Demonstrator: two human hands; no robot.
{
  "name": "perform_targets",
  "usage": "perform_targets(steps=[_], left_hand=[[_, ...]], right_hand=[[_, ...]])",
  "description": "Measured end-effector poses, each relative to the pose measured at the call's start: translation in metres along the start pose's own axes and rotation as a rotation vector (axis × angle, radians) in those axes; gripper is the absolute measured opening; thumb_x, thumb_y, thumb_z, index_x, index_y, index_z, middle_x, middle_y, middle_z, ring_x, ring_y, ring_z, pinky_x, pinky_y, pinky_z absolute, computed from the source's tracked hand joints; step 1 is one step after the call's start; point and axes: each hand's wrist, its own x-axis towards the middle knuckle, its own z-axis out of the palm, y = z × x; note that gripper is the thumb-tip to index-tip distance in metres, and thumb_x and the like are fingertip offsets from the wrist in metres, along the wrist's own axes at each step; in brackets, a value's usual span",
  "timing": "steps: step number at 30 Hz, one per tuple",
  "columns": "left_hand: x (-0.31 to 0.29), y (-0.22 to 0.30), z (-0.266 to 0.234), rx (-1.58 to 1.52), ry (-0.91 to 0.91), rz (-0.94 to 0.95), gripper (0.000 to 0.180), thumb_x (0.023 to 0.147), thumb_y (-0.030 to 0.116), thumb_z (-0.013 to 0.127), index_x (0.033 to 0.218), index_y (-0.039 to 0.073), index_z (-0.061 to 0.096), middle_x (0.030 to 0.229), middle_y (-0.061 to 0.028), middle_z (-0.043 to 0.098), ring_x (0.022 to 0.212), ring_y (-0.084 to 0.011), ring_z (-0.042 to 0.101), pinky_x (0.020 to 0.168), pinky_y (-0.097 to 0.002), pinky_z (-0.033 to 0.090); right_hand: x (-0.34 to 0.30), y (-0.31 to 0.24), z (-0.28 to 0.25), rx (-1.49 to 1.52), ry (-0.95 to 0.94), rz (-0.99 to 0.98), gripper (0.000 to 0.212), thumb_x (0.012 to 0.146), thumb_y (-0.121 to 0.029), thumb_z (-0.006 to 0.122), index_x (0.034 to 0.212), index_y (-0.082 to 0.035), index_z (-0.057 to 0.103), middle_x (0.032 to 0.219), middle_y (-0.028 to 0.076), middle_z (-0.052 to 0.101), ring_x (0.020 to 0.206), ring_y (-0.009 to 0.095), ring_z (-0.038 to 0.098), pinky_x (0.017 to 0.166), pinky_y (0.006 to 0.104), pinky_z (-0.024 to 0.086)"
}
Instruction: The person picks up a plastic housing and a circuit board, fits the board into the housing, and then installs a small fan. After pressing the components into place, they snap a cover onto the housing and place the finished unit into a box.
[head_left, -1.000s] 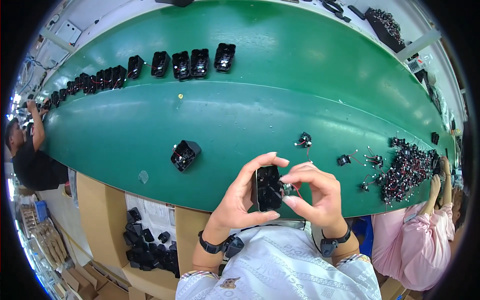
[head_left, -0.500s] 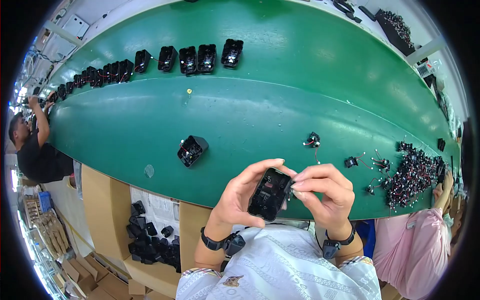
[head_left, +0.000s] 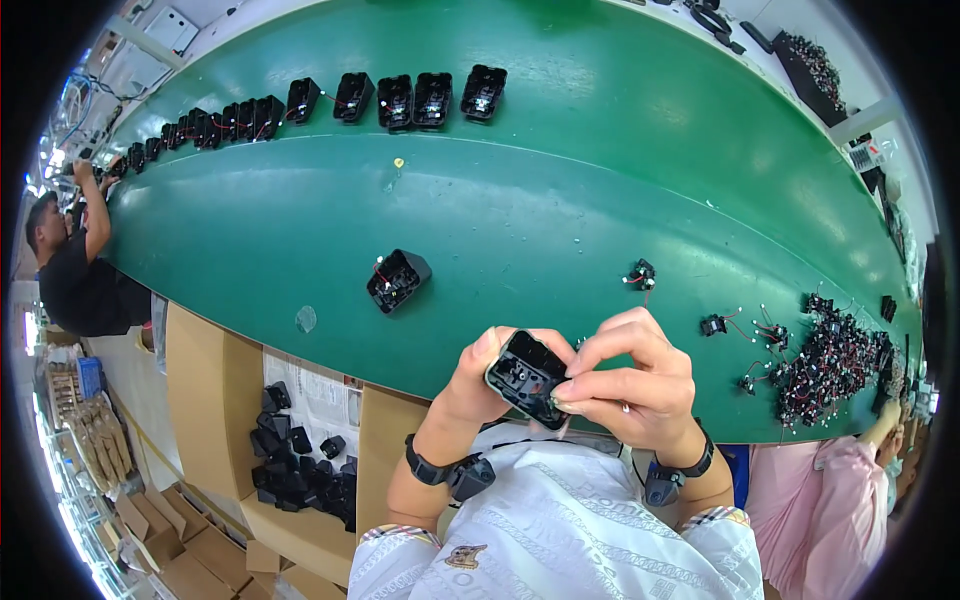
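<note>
Green tabletop [head_left: 510, 265] taken as reference. Heap of wired modules [head_left: 835, 360]: toward its right end. I have the left hand [head_left: 468, 388] at its near edge, curled around the black housing [head_left: 524, 372], open side up, tilted. Right hand [head_left: 645, 385], same edge: thumb and fingers drawn narrow at the housing's rim; from my feed I cannot tell what they pinch. Small white piece [head_left: 627, 408] beneath those fingers. Judgement: I should brace the outer walls, press lightly, keep leads off the rim.
</note>
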Motion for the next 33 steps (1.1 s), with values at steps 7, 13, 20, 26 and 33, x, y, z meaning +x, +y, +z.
perform_targets(steps=[7,13,20,26,33], left_hand=[[0.003,-0.001,0.007,-0.22,0.013,-0.14,0.076,0.1,0.063,0.022,0.094,-0.002,0.063,0.067,-0.0125,0.063,0.042,-0.0199,0.056,0.036,-0.0271,0.04],[0.005,0.009,0.008,-0.205,0.056,-0.22,0.069,0.101,0.06,0.025,0.088,0.001,0.058,0.062,-0.0112,0.059,0.042,-0.0215,0.059,0.033,-0.027,0.043],[0.005,0.015,0.0,-0.145,0.104,-0.217,0.061,0.103,0.056,0.027,0.088,0.004,0.055,0.063,-0.01,0.059,0.043,-0.0187,0.059,0.037,-0.0259,0.046],[0.001,0.01,0.003,-0.14,0.41,-0.191,0.062,0.103,0.06,0.032,0.107,0.004,0.058,0.085,-0.0063,0.065,0.057,-0.0134,0.061,0.043,-0.0258,0.046],[-0.091,0.061,-0.019,0.776,0.719,0.144,0.066,0.102,0.057,0.045,0.13,-0.002,0.051,0.078,-0.0076,0.065,0.055,-0.0102,0.056,0.05,-0.0208,0.041]], right_hand=[[0.005,0.004,0.001,-0.086,-0.026,-0.111,0.023,0.066,-0.012,0.088,0.088,-0.015,0.08,0.092,-0.001,0.068,0.082,0.021,0.058,0.071,0.0336,0.049],[0.004,0.01,0.007,-0.112,-0.077,-0.17,0.027,0.063,-0.011,0.087,0.089,-0.012,0.078,0.094,0.001,0.068,0.083,0.024,0.059,0.072,0.0354,0.052],[0.0,0.005,0.007,-0.082,-0.188,0.05,0.04,0.067,-0.019,0.087,0.104,-0.009,0.074,0.134,0.017,0.056,0.112,0.034,0.058,0.096,0.0444,0.049],[0.022,0.007,0.002,-0.088,-0.386,-0.018,0.039,0.07,-0.018,0.084,0.105,-0.007,0.07,0.143,0.021,0.051,0.122,0.04,0.058,0.097,0.0463,0.051],[0.104,0.054,-0.007,-0.535,-0.29,-0.18,0.036,0.068,-0.02,0.085,0.097,-0.006,0.069,0.128,0.016,0.057,0.117,0.036,0.056,0.098,0.0461,0.048]])
